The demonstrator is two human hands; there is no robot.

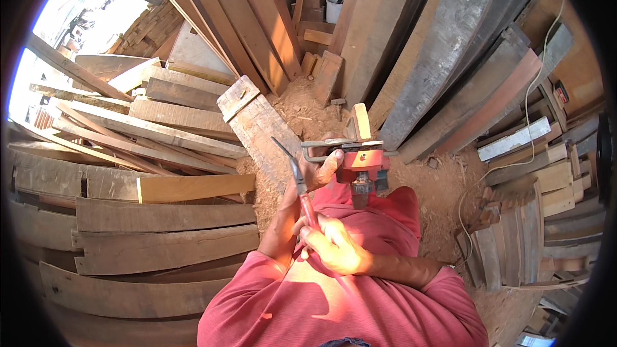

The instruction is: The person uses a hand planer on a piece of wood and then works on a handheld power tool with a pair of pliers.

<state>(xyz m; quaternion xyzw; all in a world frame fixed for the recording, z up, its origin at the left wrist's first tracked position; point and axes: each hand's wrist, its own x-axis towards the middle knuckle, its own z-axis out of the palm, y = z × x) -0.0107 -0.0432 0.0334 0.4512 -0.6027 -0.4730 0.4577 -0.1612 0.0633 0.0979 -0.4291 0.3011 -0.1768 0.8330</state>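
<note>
Two bare hands are seen at work above a sawdust-covered floor (443, 180). A red-handled tool (309, 209) is gripped in the right hand (335, 247), its fingers curled round the handle; the dark metal end is pointed up and to the left, across the left wrist. The left hand (319, 172) is partly closed at the left side of a red metal device (355, 160), its thumb laid against it; how firmly it is held cannot be told. A pale wood piece (361, 121) is stood up at the device's far side. Beyond the left hand, a worn board (257, 125) is laid on the floor. Planks (160, 244) are stacked along the floor's left edge, tall boards (385, 32) are leaned at its far edge, and wood scraps (556, 186) are piled at its right edge, near a white cord (528, 109).
</note>
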